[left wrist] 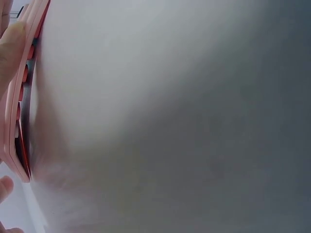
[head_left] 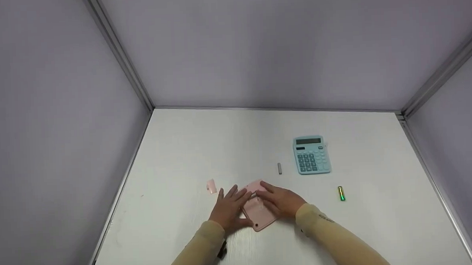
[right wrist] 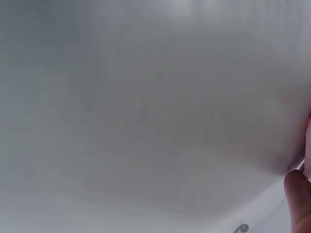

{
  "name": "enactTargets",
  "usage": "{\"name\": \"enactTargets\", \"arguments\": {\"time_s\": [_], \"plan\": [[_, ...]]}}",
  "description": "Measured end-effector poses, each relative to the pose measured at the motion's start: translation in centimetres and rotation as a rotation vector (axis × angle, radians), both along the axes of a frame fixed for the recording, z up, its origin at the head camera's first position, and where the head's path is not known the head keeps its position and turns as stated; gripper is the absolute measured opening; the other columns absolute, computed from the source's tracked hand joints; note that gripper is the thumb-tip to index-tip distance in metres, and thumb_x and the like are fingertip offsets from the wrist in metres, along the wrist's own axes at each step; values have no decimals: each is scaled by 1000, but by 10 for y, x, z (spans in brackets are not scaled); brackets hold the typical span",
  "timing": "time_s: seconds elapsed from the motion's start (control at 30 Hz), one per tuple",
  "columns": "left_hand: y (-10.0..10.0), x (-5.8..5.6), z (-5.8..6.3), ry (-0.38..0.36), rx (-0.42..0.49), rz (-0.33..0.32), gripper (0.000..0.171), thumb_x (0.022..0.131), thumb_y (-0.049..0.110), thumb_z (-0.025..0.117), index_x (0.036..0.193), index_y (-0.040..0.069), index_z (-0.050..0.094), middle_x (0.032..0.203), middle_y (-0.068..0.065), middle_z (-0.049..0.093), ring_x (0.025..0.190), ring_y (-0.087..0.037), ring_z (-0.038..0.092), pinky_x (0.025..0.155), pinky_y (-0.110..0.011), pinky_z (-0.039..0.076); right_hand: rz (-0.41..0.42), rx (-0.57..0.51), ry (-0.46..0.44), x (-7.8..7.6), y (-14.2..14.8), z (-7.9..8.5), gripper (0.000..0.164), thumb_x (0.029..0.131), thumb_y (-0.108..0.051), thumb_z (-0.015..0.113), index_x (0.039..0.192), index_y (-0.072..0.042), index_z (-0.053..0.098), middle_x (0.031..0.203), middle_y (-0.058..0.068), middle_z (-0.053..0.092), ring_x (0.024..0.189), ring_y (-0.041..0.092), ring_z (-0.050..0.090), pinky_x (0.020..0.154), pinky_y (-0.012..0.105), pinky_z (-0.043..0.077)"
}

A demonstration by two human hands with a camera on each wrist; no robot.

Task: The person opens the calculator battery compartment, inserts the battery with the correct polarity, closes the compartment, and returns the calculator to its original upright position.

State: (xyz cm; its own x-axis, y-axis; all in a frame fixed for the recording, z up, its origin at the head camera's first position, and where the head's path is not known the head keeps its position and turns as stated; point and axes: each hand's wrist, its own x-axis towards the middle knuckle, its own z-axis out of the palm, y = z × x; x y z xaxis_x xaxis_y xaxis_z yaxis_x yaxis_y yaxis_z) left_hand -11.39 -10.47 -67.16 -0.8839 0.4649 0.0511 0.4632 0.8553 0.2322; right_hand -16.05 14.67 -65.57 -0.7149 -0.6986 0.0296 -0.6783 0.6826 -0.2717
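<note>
A pink calculator (head_left: 259,214) lies face down in front of me, its back turned up and a slot showing near its upper part. In the left wrist view, the red keys of the calculator (left wrist: 10,121) point toward the white table. My left hand (head_left: 228,210) holds its left side, thumb at the lower edge and fingers over the back by the slot. On the other side, my right hand (head_left: 283,201) grips the right edge, with fingertips reaching the slot. The fingers hide much of the slot. A small pink battery cover (head_left: 211,186) lies to the left.
Further back on the white table (head_left: 204,142) is a light blue calculator (head_left: 312,155), face up. A small grey cylinder (head_left: 279,168) lies left of it, and a green and gold battery (head_left: 341,193) lies nearer on the right. Grey panels (head_left: 232,49) enclose the table.
</note>
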Motion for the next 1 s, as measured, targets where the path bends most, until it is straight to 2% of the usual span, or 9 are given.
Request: {"name": "enactTargets", "arguments": {"time_s": [0.2, 0.4, 0.53, 0.7, 1.0], "plan": [[-1, 2, 1, -25, -6, 10, 100, 69, 76, 61, 152, 33, 26, 154, 10, 30, 145, -21, 19, 113, -59, 14, 54, 28, 78, -1, -3, 4, 46, 100, -37, 50, 145, -32, 43, 150, 5, 40, 124, 26, 53, 97, 40, 48], [-3, 2, 3, -36, 14, 11, 102, 68, 75, 63, 152, 31, 27, 154, 11, 30, 145, -20, 18, 113, -58, 14, 35, 43, 88, 4, -4, 2, 50, 100, -40, 48, 148, -28, 40, 152, 5, 37, 126, 26, 51, 99, 41, 46], [-3, 2, 3, -33, 23, 10, 105, 67, 75, 64, 153, 27, 27, 154, 11, 30, 145, -21, 19, 113, -59, 15, 9, 63, 66, 5, -5, 1, 54, 100, -44, 45, 150, -28, 35, 154, 3, 33, 129, 25, 48, 102, 42, 43], [-4, 4, 3, -32, 32, 5, 103, 68, 73, 66, 153, 29, 27, 154, 10, 30, 145, -23, 21, 112, -60, 16, 11, 112, 44, 6, -5, 0, 60, 99, -50, 42, 153, -29, 27, 155, 3, 30, 130, 26, 47, 103, 44, 42], [-1, 4, 4, -39, 31, 3, 101, 71, 72, 65, 153, 27, 27, 155, 8, 29, 145, -24, 20, 113, -59, 15, 1, 94, 4, 5, -1, -1, 69, 98, -52, 43, 155, -20, 20, 158, 1, 23, 136, 23, 38, 107, 40, 37]]}}
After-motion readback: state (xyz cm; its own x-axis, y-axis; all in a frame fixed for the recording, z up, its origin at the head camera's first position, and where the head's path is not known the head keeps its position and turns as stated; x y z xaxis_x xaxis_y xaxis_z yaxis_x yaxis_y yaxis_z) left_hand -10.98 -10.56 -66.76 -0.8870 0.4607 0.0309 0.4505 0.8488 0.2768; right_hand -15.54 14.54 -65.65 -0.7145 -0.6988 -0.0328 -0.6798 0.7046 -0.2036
